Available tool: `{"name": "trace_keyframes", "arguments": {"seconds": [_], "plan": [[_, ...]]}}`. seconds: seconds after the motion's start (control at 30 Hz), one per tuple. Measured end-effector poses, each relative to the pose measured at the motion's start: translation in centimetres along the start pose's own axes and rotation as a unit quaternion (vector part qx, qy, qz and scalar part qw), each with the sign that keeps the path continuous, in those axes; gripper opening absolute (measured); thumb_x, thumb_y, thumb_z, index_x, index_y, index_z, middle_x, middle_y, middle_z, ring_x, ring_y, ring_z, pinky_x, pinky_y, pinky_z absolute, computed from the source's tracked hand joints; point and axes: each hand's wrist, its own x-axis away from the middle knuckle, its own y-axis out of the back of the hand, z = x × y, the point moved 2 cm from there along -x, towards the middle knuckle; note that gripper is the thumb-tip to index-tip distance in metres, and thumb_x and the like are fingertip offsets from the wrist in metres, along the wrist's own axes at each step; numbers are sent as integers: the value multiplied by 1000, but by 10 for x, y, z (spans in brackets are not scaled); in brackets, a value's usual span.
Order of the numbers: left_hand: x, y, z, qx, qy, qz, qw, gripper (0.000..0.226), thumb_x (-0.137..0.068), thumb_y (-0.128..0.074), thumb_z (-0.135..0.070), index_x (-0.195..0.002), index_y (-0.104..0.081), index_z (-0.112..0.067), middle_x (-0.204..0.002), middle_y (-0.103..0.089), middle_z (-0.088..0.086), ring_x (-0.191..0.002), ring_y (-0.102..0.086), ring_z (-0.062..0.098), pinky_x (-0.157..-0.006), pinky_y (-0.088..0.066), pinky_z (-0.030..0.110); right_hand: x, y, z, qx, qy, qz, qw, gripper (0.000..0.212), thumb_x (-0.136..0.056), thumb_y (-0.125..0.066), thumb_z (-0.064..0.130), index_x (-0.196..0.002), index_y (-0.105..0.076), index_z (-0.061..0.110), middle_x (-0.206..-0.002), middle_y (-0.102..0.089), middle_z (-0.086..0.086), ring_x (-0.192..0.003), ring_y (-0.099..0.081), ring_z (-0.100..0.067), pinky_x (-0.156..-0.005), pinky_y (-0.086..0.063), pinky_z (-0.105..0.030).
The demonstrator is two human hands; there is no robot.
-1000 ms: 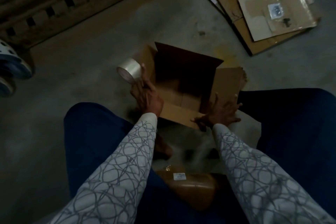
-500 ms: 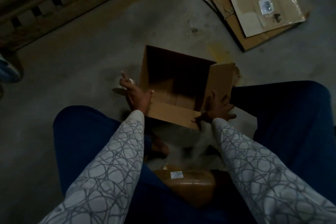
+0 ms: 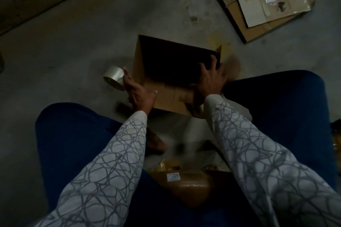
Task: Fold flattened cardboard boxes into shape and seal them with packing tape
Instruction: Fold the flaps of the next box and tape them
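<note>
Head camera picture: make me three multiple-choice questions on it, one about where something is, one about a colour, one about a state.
1. Where is the clear roll of packing tape?
A) inside the box
B) left of the brown cardboard box, at the left hand
C) on the person's lap

2. What colour are the person's trousers?
A) dark blue
B) red
C) white

3. What state is the box in?
A) flattened
B) taped shut
C) standing open-topped

B: the roll is at the left hand's fingers, beside the box's left wall.
A: both knees show dark blue.
C: its dark inside shows.
</note>
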Motion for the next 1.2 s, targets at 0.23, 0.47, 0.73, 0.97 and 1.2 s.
{"name": "trace_keyframes", "arguments": {"seconds": [0.23, 0.47, 0.73, 0.97, 1.2], "plan": [[-2, -4, 6, 10, 10, -30, 999, 103, -70, -86, -8, -148, -19, -6, -170, -10, -3, -150, -29, 24, -112, -33, 27, -78, 8, -15, -77, 57, 103, 990, 90, -85, -76, 42, -157, -21, 39, -163, -19, -6, -150, -8, -42, -107, -17, -80], [12, -18, 14, 17, 23, 19, 999, 81, -77, -77, -3, -137, -24, -11, -160, -37, 10, -128, -57, 25, -94, -42, 19, -124, 5, -30, -107, 73, 70, 989, 96, -83, -73, 46, -155, -11, 50, -168, -11, 8, -151, -7, -42, -111, -11, -78], [18, -46, 25, -176, -109, 261, 943, 76, -84, -54, -20, -148, -13, -16, -156, -41, 8, -117, -60, 34, -94, -49, 43, -126, 19, -36, -260, 40, 74, 962, 99, -67, -57, 89, -151, -35, 42, -159, -33, -12, -147, -29, -36, -120, -27, -53], [18, -38, 19, -200, -71, 361, 908, 113, -84, -65, -67, -161, 4, -22, -167, -13, 6, -149, -26, 37, -119, -22, 47, -115, 34, -11, -278, 97, 52, 954, 90, -73, -64, 81, -146, -49, 30, -165, -3, -18, -152, -11, -40, -125, -17, -44], [26, -30, 23, -248, -67, 439, 861, 165, -50, -98, -47, -153, 29, -31, -168, 12, 9, -153, -8, 40, -122, -22, 56, -48, -19, 29, -261, 147, 89, 950, 97, -80, -75, 59, -157, -28, 21, -162, 19, -25, -150, 1, -50, -121, -16, -54]]}}
